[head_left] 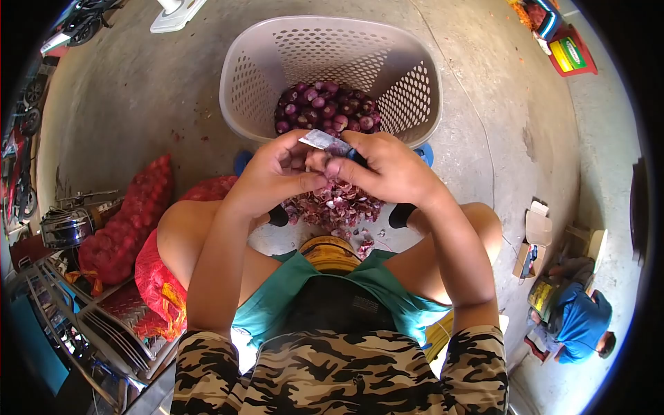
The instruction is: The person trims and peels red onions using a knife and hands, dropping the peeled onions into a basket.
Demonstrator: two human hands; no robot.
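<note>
My right hand (387, 166) is closed around a knife (324, 142); its flat, broad blade points left above my fingers, and its dark handle is mostly covered. My left hand (277, 176) faces it, fingers curled around a small onion (317, 162) largely hidden between the two hands. Right behind them stands a pale perforated plastic basket (238, 83) with purple-red onions (328, 107) piled at its bottom. Below my hands, between my feet, lies a heap of onion skins (335, 207).
Red mesh sacks of onions (128, 228) lean at my left, near a metal rack (97, 325). At the right are an open cardboard box (532, 242) and a seated person in a blue shirt (581, 315). A red tub (581, 59) stands at the far right.
</note>
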